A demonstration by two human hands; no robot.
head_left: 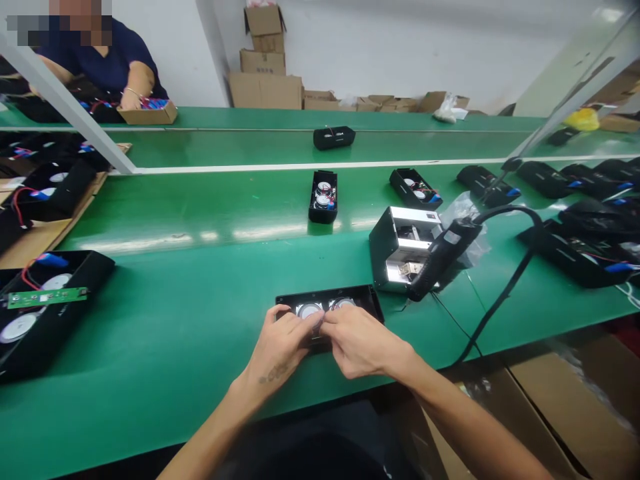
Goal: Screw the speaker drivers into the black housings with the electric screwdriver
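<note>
In front of me a black speaker housing (367,303) lies on the green bench, with two round silver-white speaker drivers (345,304) inside. My left hand (287,333) is over its left half, one finger bent at the far left rim and the thumb reaching to the middle. My right hand (357,337) is closed in a pinch, its fingertips meeting the left thumb between the drivers. Whatever the fingertips grip is too small and too covered to make out. The near part of the housing is hidden under both hands.
Right of the housing stands a black-and-silver soldering machine (400,250), with a black corded hand tool (445,257) hanging beside it. An open housing with a green circuit board (47,297) is at left. More housings (323,200) sit beyond. A co-worker (125,60) sits across, at a cardboard box (150,115).
</note>
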